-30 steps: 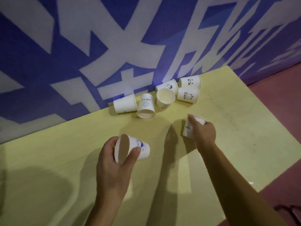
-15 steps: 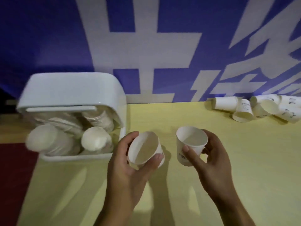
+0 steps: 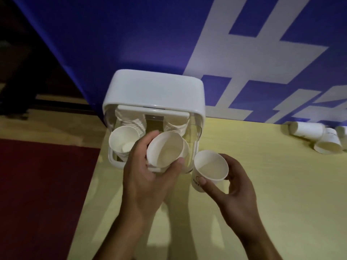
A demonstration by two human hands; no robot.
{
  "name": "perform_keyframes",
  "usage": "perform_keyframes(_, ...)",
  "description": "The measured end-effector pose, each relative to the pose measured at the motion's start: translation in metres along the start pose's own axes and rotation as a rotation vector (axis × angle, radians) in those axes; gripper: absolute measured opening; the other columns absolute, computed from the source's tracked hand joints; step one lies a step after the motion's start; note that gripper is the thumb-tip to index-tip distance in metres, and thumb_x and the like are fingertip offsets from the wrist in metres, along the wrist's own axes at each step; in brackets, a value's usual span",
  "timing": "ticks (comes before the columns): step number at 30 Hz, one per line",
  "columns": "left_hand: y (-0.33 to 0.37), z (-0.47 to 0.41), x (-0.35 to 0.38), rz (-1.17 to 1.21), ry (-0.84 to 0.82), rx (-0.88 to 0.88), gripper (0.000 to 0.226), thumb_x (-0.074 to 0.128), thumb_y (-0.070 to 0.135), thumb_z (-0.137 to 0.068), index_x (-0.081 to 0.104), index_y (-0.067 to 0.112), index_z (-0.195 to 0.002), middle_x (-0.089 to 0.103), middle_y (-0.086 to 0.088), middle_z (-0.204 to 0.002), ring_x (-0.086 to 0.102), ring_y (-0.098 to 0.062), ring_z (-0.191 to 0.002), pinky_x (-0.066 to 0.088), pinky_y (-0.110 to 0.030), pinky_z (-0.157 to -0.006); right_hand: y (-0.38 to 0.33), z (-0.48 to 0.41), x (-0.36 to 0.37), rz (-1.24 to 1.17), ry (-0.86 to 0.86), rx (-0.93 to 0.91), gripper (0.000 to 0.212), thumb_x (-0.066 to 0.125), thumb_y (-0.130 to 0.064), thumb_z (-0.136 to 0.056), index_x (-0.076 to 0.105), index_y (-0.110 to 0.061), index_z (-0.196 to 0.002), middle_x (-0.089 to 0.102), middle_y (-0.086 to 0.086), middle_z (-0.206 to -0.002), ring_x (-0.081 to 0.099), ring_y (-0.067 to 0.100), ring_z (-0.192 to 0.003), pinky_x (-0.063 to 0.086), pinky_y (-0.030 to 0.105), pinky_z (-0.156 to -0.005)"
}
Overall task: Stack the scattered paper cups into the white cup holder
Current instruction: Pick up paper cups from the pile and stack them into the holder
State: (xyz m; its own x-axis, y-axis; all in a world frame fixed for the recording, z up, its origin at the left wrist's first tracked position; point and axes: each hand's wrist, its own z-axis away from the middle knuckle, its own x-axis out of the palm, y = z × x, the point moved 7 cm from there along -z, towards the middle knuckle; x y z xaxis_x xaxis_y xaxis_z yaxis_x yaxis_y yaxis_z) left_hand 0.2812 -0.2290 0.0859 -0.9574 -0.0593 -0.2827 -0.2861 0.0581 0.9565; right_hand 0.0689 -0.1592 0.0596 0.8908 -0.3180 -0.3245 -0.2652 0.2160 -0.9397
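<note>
L hand [image 3: 142, 177] grips a cup [image 3: 165, 152] by its side: thumb on the near rim, fingers wrapped over the far-left side. The cup is tilted, mouth facing up & toward the camera. It's over the front-right part of the cup holder [image 3: 155, 91], w/ another rim [image 3: 187, 152] showing just behind it on the right. Can't tell if the two touch.

R hand [image 3: 236, 190] holds a second cup [image 3: 210, 167], thumb across the printed near side, fingers curled round the far side. This one is approx upright, mouth up, just right of the holder's front corner & above the table [image 3: 272, 194]. The 2 held cups are close but apart.

The holder is white w/ a rounded top & open front. It stands at the table's back-left corner against the blue & white wall [image 3: 131, 34]. Inside, the front-left stack [image 3: 122, 141] has its mouth open toward the camera. Back stacks [image 3: 131, 122] sit behind it, under the top.

Loose cups [image 3: 308, 130] lie on their sides at the table's far right, by the wall. Red floor [image 3: 37, 184] is left of the table.
</note>
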Motion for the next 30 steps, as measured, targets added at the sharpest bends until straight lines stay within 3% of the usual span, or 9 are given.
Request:
perform_keyframes(4,-0.004,-0.019,0.011,-0.077,0.008,0.085,0.073,0.093,0.034,-0.074,0.058,0.027,-0.138,0.064,0.015,-0.132,0.059,-0.001,-0.123,0.046,-0.013,-0.097,0.012,-0.004,-0.003,-0.009,0.028,0.063,0.080,0.089,-0.059,-0.057,0.059,-0.048,-0.131,0.067,-0.024,-0.127,0.063,0.004,-0.114,0.049,0.033,-0.099)
perform_keyframes(6,-0.009,-0.024,0.020,-0.133,-0.023,0.128,0.071,0.091,0.036,-0.076,0.060,0.021,-0.138,0.064,0.009,-0.134,0.058,-0.005,-0.125,0.047,-0.018,-0.101,0.014,-0.007,-0.006,-0.024,0.035,0.058,0.078,0.087,-0.061,-0.056,0.060,-0.050,-0.127,0.067,-0.023,-0.127,0.064,0.003,-0.115,0.049,0.031,-0.098)
perform_keyframes(10,-0.022,-0.027,0.028,-0.165,-0.053,0.119,0.073,0.087,0.047,-0.078,0.059,0.025,-0.141,0.061,0.010,-0.136,0.056,-0.004,-0.125,0.045,-0.015,-0.102,0.009,-0.010,-0.009,-0.046,0.018,0.035,0.064,0.086,-0.058,-0.056,0.063,-0.057,-0.116,0.069,-0.024,-0.124,0.066,0.004,-0.114,0.050,0.032,-0.095)
perform_keyframes(16,-0.013,-0.027,0.018,-0.252,0.006,0.207,0.068,0.084,0.045,-0.083,0.060,0.018,-0.141,0.060,0.004,-0.137,0.048,0.012,-0.123,0.036,-0.004,-0.099,0.021,-0.013,-0.013,-0.056,0.017,0.069,0.070,0.087,-0.058,-0.055,0.063,-0.053,-0.121,0.070,-0.020,-0.126,0.066,0.007,-0.114,0.053,0.042,-0.101)
perform_keyframes(18,-0.016,-0.026,0.019,-0.267,-0.007,0.215,0.068,0.082,0.042,-0.082,0.060,0.017,-0.141,0.060,0.004,-0.136,0.050,0.008,-0.123,0.036,-0.004,-0.100,0.022,-0.013,-0.013,-0.056,0.018,0.071,0.070,0.088,-0.058,-0.056,0.063,-0.051,-0.121,0.070,-0.019,-0.126,0.066,0.009,-0.114,0.053,0.043,-0.102)
perform_keyframes(24,-0.036,-0.030,0.033,-0.334,-0.081,0.230,0.067,0.074,0.044,-0.081,0.062,0.014,-0.140,0.059,-0.005,-0.136,0.058,-0.023,-0.124,0.033,-0.004,-0.104,0.023,-0.013,-0.008,-0.073,0.005,0.062,0.068,0.088,-0.055,-0.058,0.065,-0.047,-0.121,0.070,-0.016,-0.128,0.066,0.011,-0.115,0.053,0.046,-0.102)
perform_keyframes(30,-0.053,-0.029,0.040,-0.327,-0.176,0.162,0.076,0.067,0.060,-0.083,0.056,0.020,-0.147,0.053,0.002,-0.145,0.050,-0.019,-0.135,0.030,0.000,-0.103,0.023,-0.014,-0.005,-0.063,0.004,0.063,0.071,0.087,-0.056,-0.058,0.065,-0.041,-0.124,0.069,-0.018,-0.127,0.066,0.010,-0.115,0.053,0.045,-0.102)
